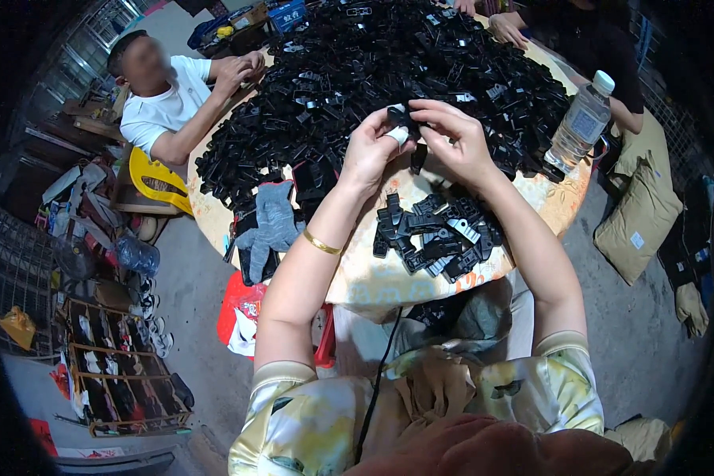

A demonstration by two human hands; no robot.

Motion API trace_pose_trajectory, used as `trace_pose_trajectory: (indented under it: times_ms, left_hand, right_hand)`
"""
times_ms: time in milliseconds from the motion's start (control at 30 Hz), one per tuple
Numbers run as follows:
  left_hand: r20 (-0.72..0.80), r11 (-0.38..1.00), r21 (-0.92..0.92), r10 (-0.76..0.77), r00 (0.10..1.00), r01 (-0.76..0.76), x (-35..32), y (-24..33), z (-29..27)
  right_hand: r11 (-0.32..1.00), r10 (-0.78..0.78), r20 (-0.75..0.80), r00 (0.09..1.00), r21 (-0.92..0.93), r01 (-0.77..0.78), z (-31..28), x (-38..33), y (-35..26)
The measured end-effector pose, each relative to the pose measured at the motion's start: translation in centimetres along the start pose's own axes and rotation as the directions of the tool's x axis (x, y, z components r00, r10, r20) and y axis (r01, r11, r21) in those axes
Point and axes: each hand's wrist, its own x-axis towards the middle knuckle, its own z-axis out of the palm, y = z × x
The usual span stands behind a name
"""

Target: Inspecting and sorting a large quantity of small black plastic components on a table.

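Over the near side of a round table (389, 287), both my hands meet at the edge of a large heap of black plastic parts (357, 71). My left hand (363, 159) has white wrapping on a finger and the thumb and pinches a small black plastic part (397, 117). From the other side, the fingers of my right hand (462, 147) are bent in against the same part, hiding some of it. Just below them a dark piece (418, 159) shows; whether it is held, I cannot tell. Between my forearms lies a smaller pile of black clip-like parts (436, 234), some with silvery faces.
A grey glove (274, 218) lies left of my left forearm. At the right edge stands a clear bottle (583, 123). A person in white (174, 103) sits across on the left; another in black (587, 47) is at the far right. A red bag (242, 305) hangs below the table.
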Motion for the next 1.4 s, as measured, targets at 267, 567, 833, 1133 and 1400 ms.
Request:
trace_pose_trajectory:
  times_ms: [267, 567, 833, 1133, 1400]
  left_hand:
    - [-0.008, 0.997, 0.061, 0.053, 0.999, -0.052, -0.8, 0.4, 0.7]
    - [0.032, 0.996, 0.087, 0.014, 0.999, -0.017, -0.8, 1.1, 0.5]
    - [0.028, 0.907, 0.394, 0.148, 0.989, -0.147, -0.9, 1.2, 0.4]
    - [0.078, 0.922, 0.285, 0.250, 0.965, -0.262, -1.0, 0.5, 1.0]
    - [-0.049, 0.981, 0.013, 0.192, 0.980, -0.192, -1.3, 1.3, 1.2]
  right_hand:
    - [0.943, 0.300, -0.084, 0.950, 0.177, -0.282, 0.3, -0.2, 0.0]
    - [0.865, 0.352, 0.018, 0.936, 0.375, -0.333, -0.4, 0.1, -0.1]
    - [0.963, 0.202, -0.003, 0.979, 0.180, -0.199, -0.4, 0.0, -0.5]
    - [0.944, -0.208, -0.048, 0.977, -0.271, 0.188, -0.2, -0.1, -0.7]
    - [0.993, -0.094, -0.109, 0.990, -0.079, 0.086, -0.1, 0.3, -0.9]
